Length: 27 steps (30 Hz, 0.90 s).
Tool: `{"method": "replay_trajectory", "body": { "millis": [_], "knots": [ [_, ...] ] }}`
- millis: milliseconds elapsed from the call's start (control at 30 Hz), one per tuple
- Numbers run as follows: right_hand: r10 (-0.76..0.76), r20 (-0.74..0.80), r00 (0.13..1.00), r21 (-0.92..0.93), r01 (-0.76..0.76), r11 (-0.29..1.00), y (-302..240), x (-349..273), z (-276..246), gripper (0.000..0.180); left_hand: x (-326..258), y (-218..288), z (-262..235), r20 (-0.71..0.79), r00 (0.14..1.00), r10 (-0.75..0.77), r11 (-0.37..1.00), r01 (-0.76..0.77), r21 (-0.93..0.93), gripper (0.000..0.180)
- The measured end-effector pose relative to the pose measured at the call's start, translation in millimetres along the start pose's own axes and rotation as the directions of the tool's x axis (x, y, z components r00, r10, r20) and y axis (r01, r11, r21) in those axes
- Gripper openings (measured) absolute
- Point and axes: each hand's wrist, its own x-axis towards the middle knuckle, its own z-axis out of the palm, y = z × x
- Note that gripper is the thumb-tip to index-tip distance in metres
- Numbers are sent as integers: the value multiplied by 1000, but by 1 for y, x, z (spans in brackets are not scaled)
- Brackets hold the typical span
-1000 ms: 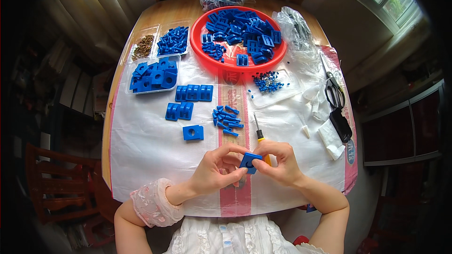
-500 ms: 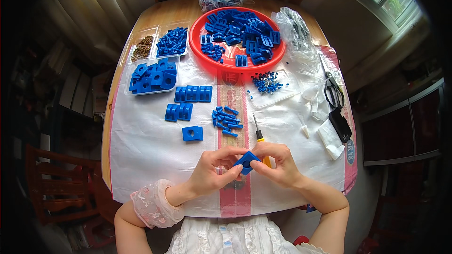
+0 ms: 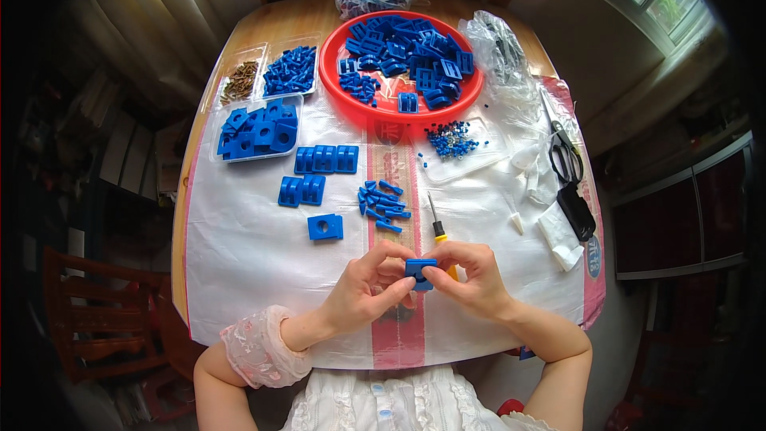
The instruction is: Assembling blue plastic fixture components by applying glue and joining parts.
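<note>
Between my two hands, over the near middle of the table, is a small blue plastic block with a round hole (image 3: 420, 269). My left hand (image 3: 369, 286) pinches its left side with thumb and fingers. From the right, my right hand (image 3: 472, 280) grips it too, the thumb on its face. A yellow-and-black screwdriver (image 3: 439, 231) lies just beyond, its handle partly hidden by my right hand. Past my hands lie a loose pile of small blue levers (image 3: 383, 206) and a holed blue plate pair (image 3: 325, 227).
Rows of blue brackets (image 3: 325, 160) stand left of centre. Behind are a tub of blue plates (image 3: 257, 132), a tray of brass screws (image 3: 241, 82) and a red basin (image 3: 327, 84) of blue parts. Small beads (image 3: 452, 140), scissors (image 3: 566, 161) and a black case (image 3: 576, 212) lie rightward.
The blue block has been turned between my fingers, from a diamond-like tilt to nearly square. Both hands keep hold of it in almost the same place.
</note>
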Motion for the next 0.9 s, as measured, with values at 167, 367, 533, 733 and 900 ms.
{"method": "replay_trajectory", "body": {
  "millis": [167,367,533,733,900],
  "knots": [
    [-61,19,998,-38,62,997,5,0,1,12,0,-7,-1,-12,999,42,999,-42,29,19],
    [-28,61,998,53,25,998,5,2,-1,14,-2,-3,-1,-50,997,59,997,-57,43,17],
    [-26,61,998,67,22,998,3,1,-1,15,-3,-2,0,-56,998,42,999,-40,32,16],
    [-55,45,997,27,54,998,2,0,-1,16,-2,-6,1,-66,995,68,998,-68,1,17],
    [-119,71,990,-38,122,992,-3,2,-2,16,-1,-5,1,-67,994,89,995,-91,-32,17]
  ]
}}
